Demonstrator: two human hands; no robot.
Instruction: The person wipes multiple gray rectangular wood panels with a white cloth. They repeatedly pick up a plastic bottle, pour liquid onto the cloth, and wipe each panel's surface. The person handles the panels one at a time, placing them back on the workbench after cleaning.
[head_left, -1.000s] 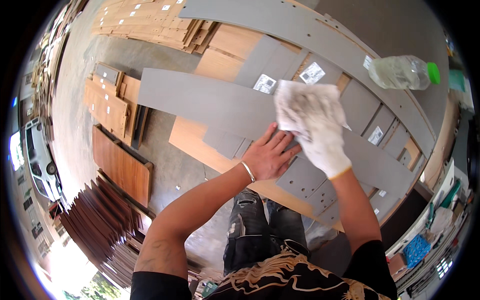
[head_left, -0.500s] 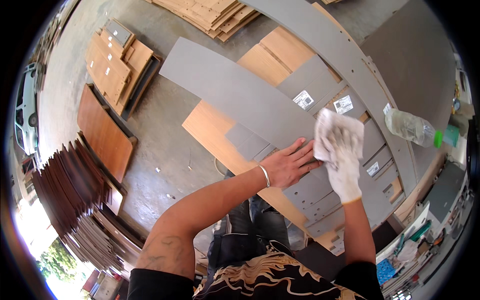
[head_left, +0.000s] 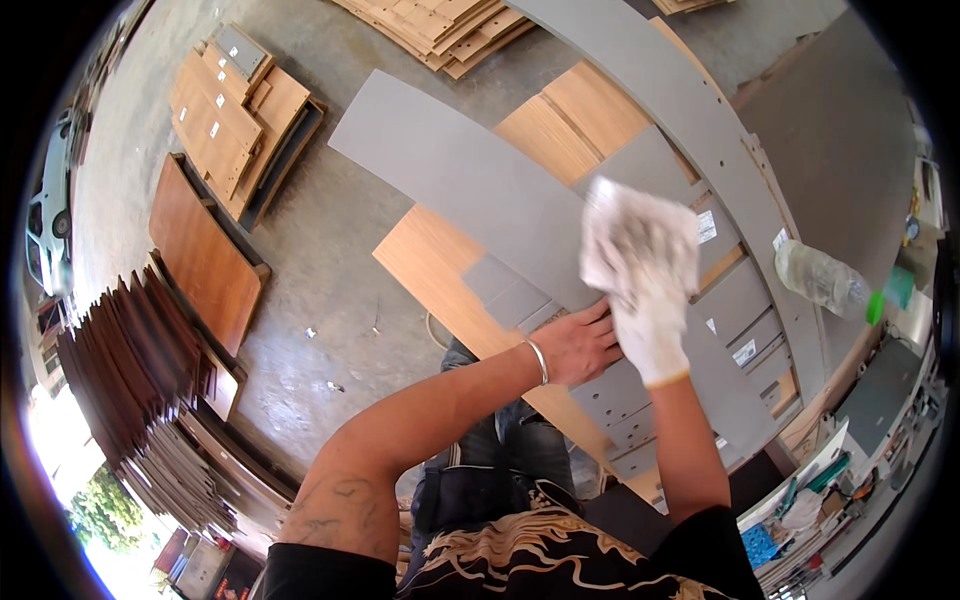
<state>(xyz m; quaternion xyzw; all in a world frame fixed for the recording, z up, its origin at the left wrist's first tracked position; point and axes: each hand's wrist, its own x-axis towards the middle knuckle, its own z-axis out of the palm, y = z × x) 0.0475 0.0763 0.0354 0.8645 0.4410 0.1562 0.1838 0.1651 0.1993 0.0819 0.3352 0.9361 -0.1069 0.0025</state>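
A long grey board [head_left: 460, 180] lies slantwise over a stack of grey and wood-coloured panels. My left hand [head_left: 572, 345], bare and with a silver bangle at the wrist, rests at the near edge of the board. Its fingers are stretched out, their tips partly hidden by my right hand. Over the board, my right hand [head_left: 650, 310] wears a white knitted glove and presses a folded whitish cloth [head_left: 615, 225] against the grey surface. Glove and cloth are slightly blurred.
A long grey panel with holes [head_left: 690, 100] lies along the stack's far right. A clear bottle with a green cap [head_left: 825, 280] lies on it. Wooden panel stacks [head_left: 230, 120], a brown tabletop [head_left: 205, 260] and dark brown panels [head_left: 130, 370] stand on the floor to the left.
My right hand has slid the cloth leftward and a little away from me along the board. My left hand stays at the board's near edge. The whole view has shifted slightly.
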